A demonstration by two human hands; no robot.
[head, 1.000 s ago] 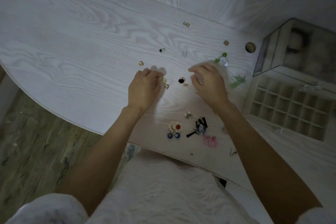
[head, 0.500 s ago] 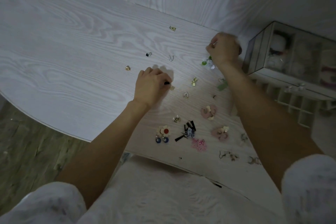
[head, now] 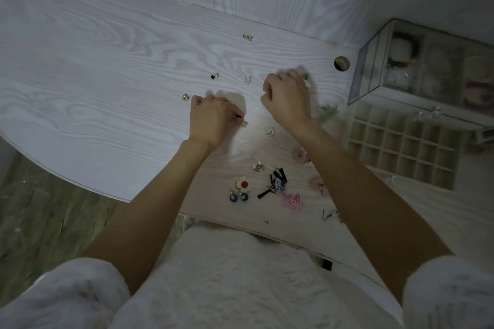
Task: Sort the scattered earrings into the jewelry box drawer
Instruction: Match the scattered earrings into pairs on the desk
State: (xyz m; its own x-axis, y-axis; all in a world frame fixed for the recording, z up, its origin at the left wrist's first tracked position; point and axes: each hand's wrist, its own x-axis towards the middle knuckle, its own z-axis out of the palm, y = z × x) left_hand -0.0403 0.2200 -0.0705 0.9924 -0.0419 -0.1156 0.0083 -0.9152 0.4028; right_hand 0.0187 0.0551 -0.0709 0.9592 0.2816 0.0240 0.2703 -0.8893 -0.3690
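My white sleeves (head: 66, 299) are showing at the bottom of the view, and both my bare forearms are reaching out over the pale wood table (head: 107, 75).

Nearest me, by the table's front edge, a cluster of earrings is lying loose: a flower earring (head: 241, 185) with a red centre, two blue studs (head: 238, 197) touching just below it, a black bow piece (head: 275, 184), a pink pair (head: 292, 201), and a small gold one (head: 258, 166) just beyond them. Two dusty-pink fabric pieces (head: 300, 155) are peeking out from beside my right forearm.

My left hand (head: 213, 120) is resting knuckles-up on the table with its fingers curled, and it is pinching a small dark-tipped earring (head: 238, 116) at its fingertips; a gold stud (head: 243, 123) is lying right beside them. A little silver heart (head: 271, 131) is sitting between my two wrists.

My right hand (head: 287, 99) is hovering with its fingers curled in; it is blurred, and I cannot tell whether it is grasping anything. Green pieces (head: 327, 112) are lying just to its right.

Farther out, more earrings are lying scattered: a gold one (head: 185, 97) left of my left hand, a black stud (head: 214, 76), a thin silver heart hoop (head: 247, 80), and a gold one (head: 247, 37) near the table's back edge.

At right, the drawer (head: 401, 147) is standing pulled open with its grid of compartments, below the clear jewelry box (head: 374, 75). A round hole (head: 342, 63) is sitting in the table just left of the box.
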